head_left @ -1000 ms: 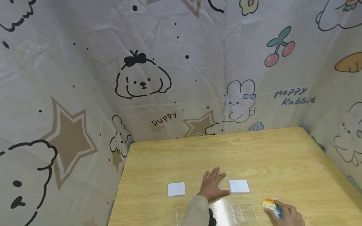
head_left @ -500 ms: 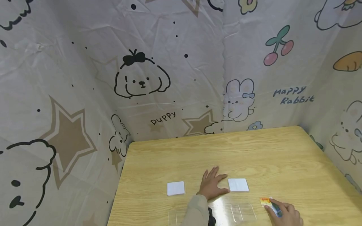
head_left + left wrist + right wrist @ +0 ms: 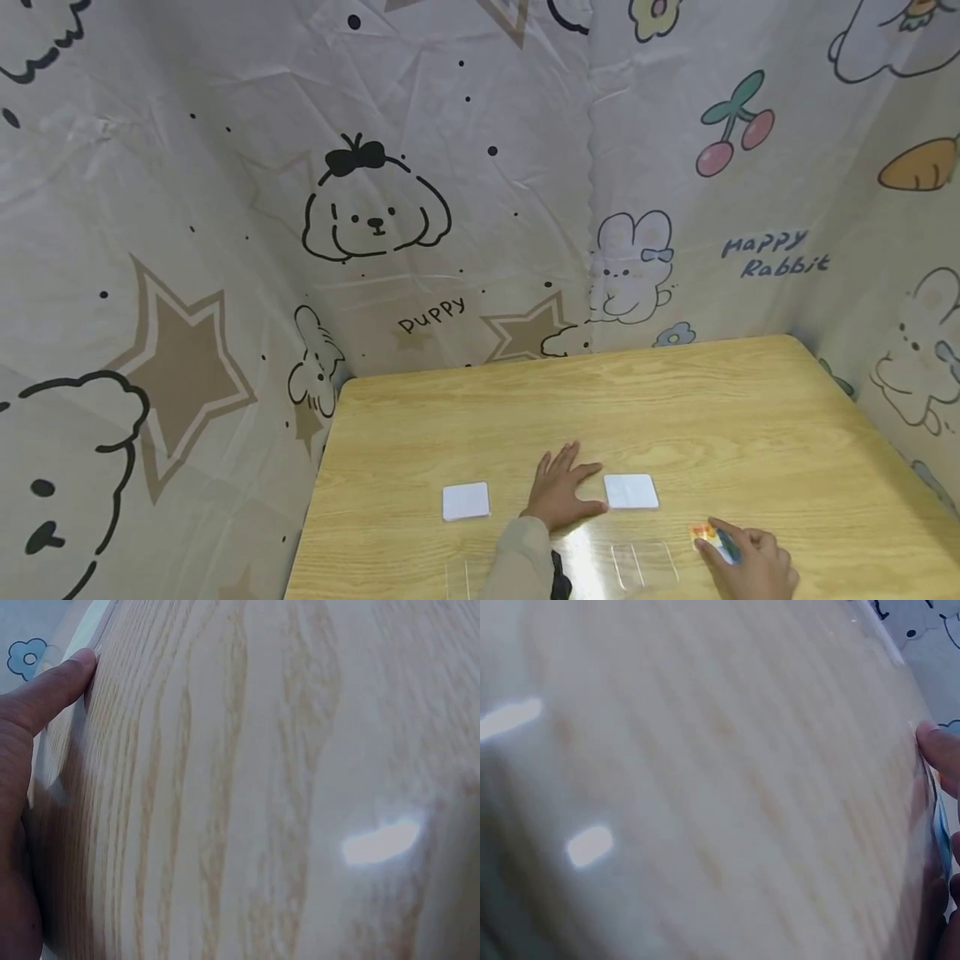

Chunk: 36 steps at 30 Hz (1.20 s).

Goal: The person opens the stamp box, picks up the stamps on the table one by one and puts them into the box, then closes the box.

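One coloured card (image 3: 712, 537) is pinched in my right hand (image 3: 753, 560), index finger (image 3: 725, 528) now nearer its orange end. My left hand (image 3: 559, 495) stays spread beside a white card (image 3: 632, 492).

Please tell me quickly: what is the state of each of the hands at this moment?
Left hand: open, fingers spread, thumb at the edge of a white card.
Right hand: holding a colourful card.

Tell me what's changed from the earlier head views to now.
The right grip has shifted slightly left with the colorful card, reaching a little farther over it. Nothing was newly taken or let go. The left grip, left white card and right white card stayed put.
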Each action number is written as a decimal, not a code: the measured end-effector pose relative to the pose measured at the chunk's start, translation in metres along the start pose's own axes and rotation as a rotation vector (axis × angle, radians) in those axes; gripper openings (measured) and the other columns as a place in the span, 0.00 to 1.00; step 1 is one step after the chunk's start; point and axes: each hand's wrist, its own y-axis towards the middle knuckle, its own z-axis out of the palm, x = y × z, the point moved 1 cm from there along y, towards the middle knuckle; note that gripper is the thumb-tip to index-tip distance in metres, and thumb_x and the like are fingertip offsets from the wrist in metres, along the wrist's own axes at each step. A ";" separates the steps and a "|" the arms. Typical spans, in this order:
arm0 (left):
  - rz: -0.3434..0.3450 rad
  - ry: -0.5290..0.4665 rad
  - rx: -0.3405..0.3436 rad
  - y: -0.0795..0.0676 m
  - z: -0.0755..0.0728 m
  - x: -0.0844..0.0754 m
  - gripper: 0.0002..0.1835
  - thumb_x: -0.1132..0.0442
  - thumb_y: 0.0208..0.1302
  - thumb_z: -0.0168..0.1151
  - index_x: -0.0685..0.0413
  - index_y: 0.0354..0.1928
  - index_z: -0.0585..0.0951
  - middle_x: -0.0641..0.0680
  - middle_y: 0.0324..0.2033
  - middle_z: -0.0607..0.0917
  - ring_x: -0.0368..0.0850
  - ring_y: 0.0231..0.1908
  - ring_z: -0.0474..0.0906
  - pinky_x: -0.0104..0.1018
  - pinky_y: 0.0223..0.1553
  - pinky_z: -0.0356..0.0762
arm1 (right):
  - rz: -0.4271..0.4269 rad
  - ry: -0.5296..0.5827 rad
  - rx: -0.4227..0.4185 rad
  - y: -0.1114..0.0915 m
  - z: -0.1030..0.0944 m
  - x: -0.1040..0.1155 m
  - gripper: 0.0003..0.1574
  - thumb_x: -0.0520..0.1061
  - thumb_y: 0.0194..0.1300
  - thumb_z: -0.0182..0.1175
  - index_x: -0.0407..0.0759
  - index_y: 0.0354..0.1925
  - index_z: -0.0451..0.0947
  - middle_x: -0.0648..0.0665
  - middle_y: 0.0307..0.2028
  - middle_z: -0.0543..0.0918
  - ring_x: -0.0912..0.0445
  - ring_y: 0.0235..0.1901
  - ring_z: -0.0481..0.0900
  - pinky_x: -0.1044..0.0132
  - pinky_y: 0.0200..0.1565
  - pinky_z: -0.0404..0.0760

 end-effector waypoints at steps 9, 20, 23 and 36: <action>-0.001 -0.003 -0.009 -0.001 -0.001 0.000 0.38 0.26 0.53 0.56 0.23 0.66 0.67 0.46 0.76 0.54 0.43 0.76 0.47 0.51 0.76 0.42 | -0.044 0.030 -0.065 -0.003 0.002 0.001 0.38 0.68 0.62 0.57 0.45 0.59 0.72 0.24 0.54 0.66 0.29 0.50 0.64 0.35 0.49 0.64; 0.003 -0.033 -0.016 -0.001 0.001 0.001 0.37 0.26 0.53 0.56 0.23 0.66 0.68 0.45 0.76 0.54 0.43 0.76 0.47 0.51 0.76 0.42 | -0.232 0.075 -0.168 -0.005 0.006 0.001 0.27 0.52 0.63 0.63 0.40 0.56 0.73 0.22 0.48 0.74 0.29 0.43 0.68 0.44 0.36 0.64; 0.003 -0.037 -0.012 0.000 0.001 0.001 0.37 0.26 0.52 0.57 0.23 0.66 0.68 0.46 0.75 0.54 0.43 0.76 0.47 0.51 0.76 0.42 | -0.272 0.096 -0.181 -0.005 0.007 0.002 0.25 0.49 0.64 0.63 0.38 0.55 0.73 0.20 0.47 0.74 0.30 0.43 0.67 0.45 0.35 0.64; -0.003 -0.023 -0.021 -0.001 0.001 0.000 0.37 0.26 0.52 0.57 0.23 0.66 0.69 0.45 0.75 0.55 0.42 0.76 0.48 0.50 0.76 0.43 | -0.259 0.167 -0.177 -0.005 0.005 0.005 0.17 0.36 0.64 0.59 0.26 0.48 0.75 0.24 0.41 0.77 0.31 0.40 0.71 0.37 0.39 0.60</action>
